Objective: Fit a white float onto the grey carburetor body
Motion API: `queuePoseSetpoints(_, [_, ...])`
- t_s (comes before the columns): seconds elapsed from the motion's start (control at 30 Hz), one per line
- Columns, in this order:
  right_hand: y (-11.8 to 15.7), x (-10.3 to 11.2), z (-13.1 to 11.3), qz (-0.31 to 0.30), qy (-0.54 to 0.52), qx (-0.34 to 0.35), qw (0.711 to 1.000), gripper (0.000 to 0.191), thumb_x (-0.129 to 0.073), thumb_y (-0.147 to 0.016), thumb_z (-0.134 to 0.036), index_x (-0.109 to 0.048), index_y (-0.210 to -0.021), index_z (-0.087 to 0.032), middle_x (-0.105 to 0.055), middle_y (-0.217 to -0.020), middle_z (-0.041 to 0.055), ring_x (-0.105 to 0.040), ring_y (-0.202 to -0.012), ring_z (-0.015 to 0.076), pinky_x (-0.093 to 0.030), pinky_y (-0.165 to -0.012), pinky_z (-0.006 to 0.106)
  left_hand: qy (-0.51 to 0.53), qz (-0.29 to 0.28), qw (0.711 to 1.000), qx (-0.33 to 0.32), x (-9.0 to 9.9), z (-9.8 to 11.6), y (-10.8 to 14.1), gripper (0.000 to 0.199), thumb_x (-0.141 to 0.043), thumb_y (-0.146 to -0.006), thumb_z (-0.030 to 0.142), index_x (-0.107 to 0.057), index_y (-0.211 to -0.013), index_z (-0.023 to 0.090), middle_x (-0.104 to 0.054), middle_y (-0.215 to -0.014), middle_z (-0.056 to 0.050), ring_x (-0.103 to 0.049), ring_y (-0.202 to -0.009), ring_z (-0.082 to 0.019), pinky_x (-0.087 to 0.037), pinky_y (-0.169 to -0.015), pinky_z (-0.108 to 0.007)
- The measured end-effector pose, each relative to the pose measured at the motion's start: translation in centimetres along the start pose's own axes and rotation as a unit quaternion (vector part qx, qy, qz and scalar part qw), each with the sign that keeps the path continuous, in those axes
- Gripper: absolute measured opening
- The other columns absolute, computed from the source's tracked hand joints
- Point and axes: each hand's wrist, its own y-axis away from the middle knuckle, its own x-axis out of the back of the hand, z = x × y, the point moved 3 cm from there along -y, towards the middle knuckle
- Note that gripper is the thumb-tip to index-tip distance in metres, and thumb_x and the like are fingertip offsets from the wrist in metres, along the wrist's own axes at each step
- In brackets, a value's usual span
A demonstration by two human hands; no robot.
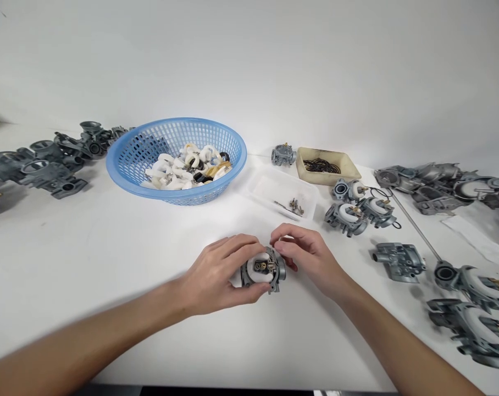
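Note:
A grey metal carburetor (279, 269) lies on the white table in front of me, its inner side facing up. A white U-shaped float (255, 275) sits in it, around small brass parts. My left hand (222, 269) grips the carburetor from the left, thumb at the near side and fingers at the far side. At its upper right edge, my right hand (305, 253) is closed in a pinch. A thin, light sliver shows at those fingertips, too small to name.
A blue basket (175, 195) holds white, black and yellowish floats. Behind my hands, a shallow white tray (258, 190) has small metal parts and a thin tool. A cream box (340, 170) contains black rings. Carburetors (346, 217) stand at right, carburetor bodies (54, 176) at left.

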Motion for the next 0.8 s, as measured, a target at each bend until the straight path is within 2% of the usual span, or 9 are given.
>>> queuePoseSetpoints(0.07, [0.1,0.0,0.1,0.0,-0.01,-0.012,1.0,0.018,-0.067,-0.095,-0.037,-0.065,-0.098,-0.019,-0.056,-0.079,-0.002,-0.046,-0.061,0.0078,-0.036,-0.055,0.024,0.002,0.001,1.0,0.0,0.0,0.0,0.0,0.041,-0.07,-0.09,0.037,-0.054,-0.124,0.019,-0.066,-0.118,-0.009,-0.067,-0.103,-0.021,-0.057,-0.088,-0.034])
queuePoseSetpoints(0.2, [0.1,-0.1,0.3,-0.019,-0.002,-0.032,0.999,0.024,-0.065,-0.096,-0.043,-0.064,-0.096,-0.019,-0.049,-0.07,-0.003,-0.042,-0.059,0.0092,-0.033,-0.054,0.026,0.007,-0.002,1.0,-0.001,0.0,0.0,0.0,0.04,-0.07,-0.09,0.036,-0.054,-0.124,0.019,-0.066,-0.118,-0.008,-0.067,-0.103,-0.02,-0.057,-0.088,-0.033])
queuePoseSetpoints(0.3, [0.1,0.0,0.4,-0.015,-0.015,-0.039,0.999,0.023,-0.067,-0.095,-0.043,-0.063,-0.099,-0.021,-0.051,-0.076,-0.0023,-0.042,-0.059,0.0091,-0.031,-0.053,0.026,0.008,0.0,1.0,-0.006,0.1,0.0,-0.1,0.041,-0.07,-0.09,0.035,-0.054,-0.124,0.019,-0.066,-0.117,-0.008,-0.067,-0.102,-0.019,-0.057,-0.088,-0.032])
queuePoseSetpoints(0.47, [0.2,0.1,0.1,-0.04,-0.005,-0.03,0.999,0.029,-0.066,-0.095,-0.043,-0.062,-0.084,-0.017,-0.053,-0.086,0.0011,-0.041,-0.06,0.0087,-0.028,-0.053,0.028,-0.001,0.0,1.0,-0.014,0.1,0.0,-0.1,0.041,-0.07,-0.09,0.037,-0.055,-0.124,0.018,-0.066,-0.116,-0.009,-0.067,-0.101,-0.02,-0.058,-0.086,-0.032])
queuePoseSetpoints(0.63, [0.4,0.6,0.1,-0.093,0.047,-0.03,0.994,0.02,-0.069,-0.092,-0.036,-0.059,-0.104,-0.022,-0.043,-0.072,-0.0041,-0.037,-0.063,0.0109,-0.03,-0.058,0.027,0.006,0.002,1.0,-0.007,0.0,-0.1,0.0,0.041,-0.07,-0.09,0.037,-0.055,-0.124,0.019,-0.066,-0.118,-0.009,-0.067,-0.101,-0.019,-0.057,-0.085,-0.031])
queuePoseSetpoints(0.73, [0.7,0.9,0.3,-0.136,0.08,-0.038,0.987,0.035,-0.074,-0.085,-0.028,-0.052,-0.112,-0.026,-0.044,-0.075,-0.0052,-0.039,-0.067,0.0115,-0.032,-0.06,0.026,0.008,-0.007,1.0,0.0,-0.1,-0.1,0.1,0.045,-0.071,-0.089,0.039,-0.054,-0.126,0.021,-0.066,-0.12,-0.007,-0.067,-0.103,-0.019,-0.056,-0.086,-0.032])
queuePoseSetpoints(0.8, [0.8,1.1,0.4,-0.15,0.094,-0.049,0.983,0.042,-0.075,-0.081,-0.024,-0.049,-0.114,-0.027,-0.047,-0.078,-0.0051,-0.04,-0.068,0.0118,-0.032,-0.06,0.026,-0.002,-0.019,1.0,0.01,-0.1,-0.1,0.1,0.059,-0.075,-0.083,0.044,-0.049,-0.131,0.023,-0.065,-0.124,-0.006,-0.067,-0.106,-0.02,-0.055,-0.089,-0.034])
